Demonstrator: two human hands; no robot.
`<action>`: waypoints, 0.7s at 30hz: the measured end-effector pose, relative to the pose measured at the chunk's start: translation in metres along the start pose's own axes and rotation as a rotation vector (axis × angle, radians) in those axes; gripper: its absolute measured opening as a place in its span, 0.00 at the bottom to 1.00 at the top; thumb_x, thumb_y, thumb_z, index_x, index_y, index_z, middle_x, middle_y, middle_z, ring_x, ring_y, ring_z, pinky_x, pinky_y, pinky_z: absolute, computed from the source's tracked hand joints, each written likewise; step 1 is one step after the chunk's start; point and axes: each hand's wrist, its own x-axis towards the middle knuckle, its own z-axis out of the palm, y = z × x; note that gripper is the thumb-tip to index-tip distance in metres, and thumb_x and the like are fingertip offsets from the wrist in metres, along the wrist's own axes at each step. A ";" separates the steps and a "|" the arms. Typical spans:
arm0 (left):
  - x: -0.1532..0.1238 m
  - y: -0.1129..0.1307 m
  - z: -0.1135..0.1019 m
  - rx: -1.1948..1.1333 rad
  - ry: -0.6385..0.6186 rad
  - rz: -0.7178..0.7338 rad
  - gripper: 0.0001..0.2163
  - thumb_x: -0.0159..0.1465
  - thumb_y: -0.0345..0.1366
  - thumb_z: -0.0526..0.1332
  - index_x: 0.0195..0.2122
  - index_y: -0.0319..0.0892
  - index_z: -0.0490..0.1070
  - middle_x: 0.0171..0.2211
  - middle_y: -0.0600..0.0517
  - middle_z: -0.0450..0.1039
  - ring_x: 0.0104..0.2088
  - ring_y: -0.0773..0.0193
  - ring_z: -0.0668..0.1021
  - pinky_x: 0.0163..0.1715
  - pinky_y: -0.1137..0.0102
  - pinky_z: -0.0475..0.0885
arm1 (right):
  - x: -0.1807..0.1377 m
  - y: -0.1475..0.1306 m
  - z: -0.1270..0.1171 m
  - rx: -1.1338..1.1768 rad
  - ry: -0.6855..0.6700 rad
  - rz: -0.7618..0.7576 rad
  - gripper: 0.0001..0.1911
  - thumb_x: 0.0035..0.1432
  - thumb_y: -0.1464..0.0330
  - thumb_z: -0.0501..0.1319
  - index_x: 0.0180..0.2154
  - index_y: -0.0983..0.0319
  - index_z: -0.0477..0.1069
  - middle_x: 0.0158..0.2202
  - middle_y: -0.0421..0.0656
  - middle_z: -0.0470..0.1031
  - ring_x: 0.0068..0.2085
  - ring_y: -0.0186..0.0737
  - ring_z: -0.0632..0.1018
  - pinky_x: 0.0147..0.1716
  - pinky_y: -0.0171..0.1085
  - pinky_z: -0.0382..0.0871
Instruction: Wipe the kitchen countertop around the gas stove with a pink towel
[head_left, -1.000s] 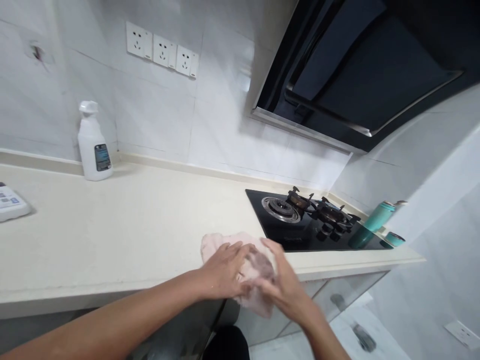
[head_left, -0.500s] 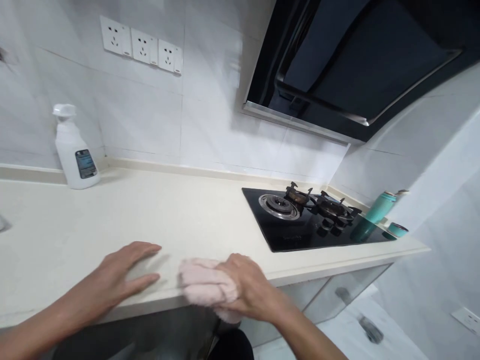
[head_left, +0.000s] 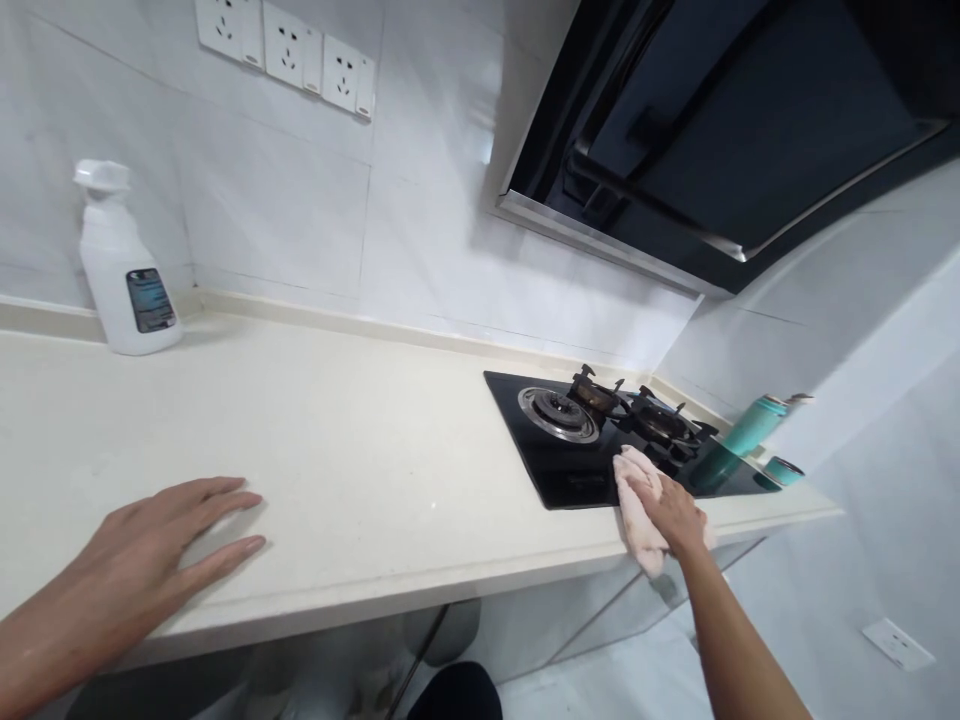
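My right hand (head_left: 673, 512) grips a pale pink cloth (head_left: 639, 508) at the front edge of the black glass gas stove (head_left: 574, 487). Part of the cloth lies on the stove's glass and part hangs over the counter's front edge. On the left, my left hand (head_left: 161, 540) is held flat over the cream countertop (head_left: 360, 450), fingers stretched out and thumb apart, with nothing in it. Whether its palm touches the surface I cannot tell. One burner (head_left: 559, 414) on the stove is without its black pan support.
A white spray bottle (head_left: 124, 270) stands at the back left against the wall. Beyond the stove are a teal bottle (head_left: 754, 425) and a small teal cup (head_left: 784, 470). A black range hood (head_left: 720, 120) overhangs the stove. Wall sockets (head_left: 283, 45) sit above the counter.
My right hand has carried the cloth rightward from the counter's front edge to the stove's front edge. My left hand has shifted a little to the left, still open.
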 end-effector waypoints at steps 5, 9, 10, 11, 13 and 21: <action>-0.007 0.006 0.002 0.056 0.025 0.044 0.25 0.66 0.59 0.55 0.55 0.52 0.78 0.61 0.50 0.75 0.63 0.46 0.74 0.64 0.51 0.64 | -0.027 -0.043 0.031 0.085 -0.128 -0.173 0.30 0.64 0.47 0.52 0.54 0.61 0.73 0.59 0.54 0.75 0.62 0.57 0.72 0.63 0.54 0.62; -0.008 0.009 -0.001 0.068 0.031 0.065 0.25 0.67 0.58 0.55 0.55 0.51 0.78 0.61 0.49 0.75 0.63 0.46 0.74 0.64 0.52 0.64 | -0.079 -0.115 0.029 0.325 -0.256 -0.510 0.30 0.65 0.47 0.56 0.57 0.61 0.70 0.60 0.52 0.74 0.62 0.56 0.72 0.63 0.55 0.62; -0.008 0.009 -0.002 0.076 0.025 0.068 0.24 0.67 0.57 0.55 0.56 0.50 0.77 0.61 0.49 0.75 0.63 0.47 0.73 0.64 0.53 0.64 | -0.092 -0.137 0.027 0.371 -0.302 -0.574 0.29 0.65 0.48 0.58 0.58 0.61 0.70 0.61 0.53 0.73 0.62 0.56 0.71 0.63 0.56 0.61; -0.008 0.010 -0.003 0.085 0.015 0.071 0.24 0.68 0.56 0.55 0.56 0.50 0.77 0.62 0.49 0.74 0.64 0.48 0.73 0.64 0.53 0.64 | -0.105 -0.158 0.024 0.407 -0.358 -0.632 0.28 0.65 0.50 0.59 0.58 0.61 0.70 0.60 0.52 0.73 0.62 0.56 0.71 0.63 0.55 0.61; -0.007 0.011 -0.005 0.097 -0.002 0.065 0.24 0.68 0.57 0.54 0.56 0.50 0.77 0.62 0.49 0.74 0.64 0.49 0.73 0.64 0.54 0.65 | -0.128 -0.201 0.020 0.479 -0.467 -0.738 0.23 0.66 0.52 0.61 0.55 0.59 0.71 0.57 0.49 0.75 0.59 0.52 0.72 0.61 0.53 0.64; -0.004 0.011 -0.009 0.058 -0.007 0.065 0.24 0.68 0.56 0.57 0.56 0.47 0.77 0.62 0.47 0.75 0.64 0.50 0.73 0.67 0.56 0.63 | -0.163 -0.277 0.019 0.559 -0.547 -0.910 0.24 0.60 0.52 0.70 0.51 0.58 0.70 0.49 0.43 0.73 0.51 0.45 0.71 0.52 0.45 0.66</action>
